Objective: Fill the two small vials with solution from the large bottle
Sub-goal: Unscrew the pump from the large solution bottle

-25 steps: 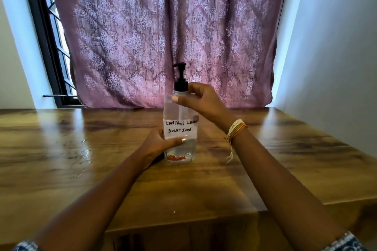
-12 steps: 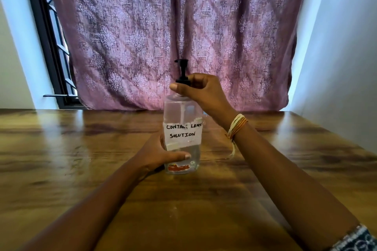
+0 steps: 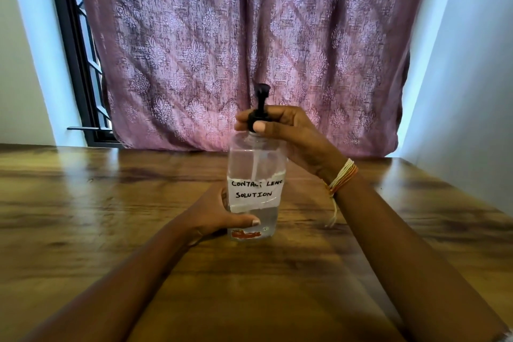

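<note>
On a wooden table (image 3: 83, 216), a person's left hand (image 3: 219, 214) wraps the lower body of a clear pump bottle (image 3: 256, 172) labelled "contact lens solution", which stands upright at centre. The right hand (image 3: 288, 130) pinches the black pump collar (image 3: 256, 119), apparently unscrewing it. No vials are in view; they must be found, the filling not yet begun.
</note>
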Demonstrator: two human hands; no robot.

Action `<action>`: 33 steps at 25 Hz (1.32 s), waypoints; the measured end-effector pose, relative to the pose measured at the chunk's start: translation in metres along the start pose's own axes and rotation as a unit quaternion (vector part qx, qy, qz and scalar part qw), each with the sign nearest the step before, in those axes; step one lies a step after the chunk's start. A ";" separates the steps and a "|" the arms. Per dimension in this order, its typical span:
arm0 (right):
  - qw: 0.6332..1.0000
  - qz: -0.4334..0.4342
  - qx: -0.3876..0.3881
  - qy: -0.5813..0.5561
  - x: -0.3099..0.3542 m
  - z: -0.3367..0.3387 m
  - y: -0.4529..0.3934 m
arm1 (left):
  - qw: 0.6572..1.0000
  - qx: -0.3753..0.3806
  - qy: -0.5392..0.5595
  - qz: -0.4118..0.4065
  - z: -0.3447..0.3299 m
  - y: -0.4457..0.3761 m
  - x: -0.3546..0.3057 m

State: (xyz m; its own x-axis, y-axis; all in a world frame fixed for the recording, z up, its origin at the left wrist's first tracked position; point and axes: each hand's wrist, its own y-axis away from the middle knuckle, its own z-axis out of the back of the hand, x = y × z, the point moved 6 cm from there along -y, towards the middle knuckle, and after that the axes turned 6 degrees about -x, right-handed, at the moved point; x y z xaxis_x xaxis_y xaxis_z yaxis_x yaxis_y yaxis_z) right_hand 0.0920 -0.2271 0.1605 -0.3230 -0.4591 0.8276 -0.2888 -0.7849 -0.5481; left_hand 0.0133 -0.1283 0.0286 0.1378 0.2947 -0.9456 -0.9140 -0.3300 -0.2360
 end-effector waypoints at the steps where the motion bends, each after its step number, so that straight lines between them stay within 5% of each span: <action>1: 0.999 0.008 -0.036 0.003 0.000 0.002 0.000 | 1.000 0.000 0.002 -0.001 0.000 0.001 -0.002; 6: 0.983 0.047 -0.177 -0.015 -0.001 0.016 0.003 | 1.000 0.009 0.015 0.002 -0.004 0.004 -0.004; 12: 0.989 0.035 -0.143 -0.019 0.002 0.010 0.005 | 0.999 0.032 0.034 0.004 -0.009 0.005 -0.008; 18: 0.980 0.040 -0.193 0.032 0.003 0.013 0.007 | 0.994 0.017 0.104 0.008 -0.008 0.005 -0.014; 23: 0.991 0.032 -0.130 -0.018 0.004 0.006 0.007 | 0.993 0.022 0.114 -0.002 -0.009 0.009 -0.020; 29: 0.980 0.023 -0.196 0.041 0.004 0.013 0.007 | 0.993 0.028 0.111 -0.005 -0.009 0.011 -0.023; 33: 0.989 0.017 -0.146 -0.009 0.006 0.007 0.007 | 0.992 0.021 0.123 -0.007 -0.009 0.012 -0.023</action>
State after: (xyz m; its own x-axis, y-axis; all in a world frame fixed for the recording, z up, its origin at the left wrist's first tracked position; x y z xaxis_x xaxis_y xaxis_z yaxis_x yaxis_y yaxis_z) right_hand 0.0947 -0.2385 0.1620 -0.3219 -0.4922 0.8088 -0.5262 -0.6171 -0.5850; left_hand 0.0031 -0.1469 0.0451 0.2353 0.0687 -0.9695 -0.9259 -0.2874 -0.2451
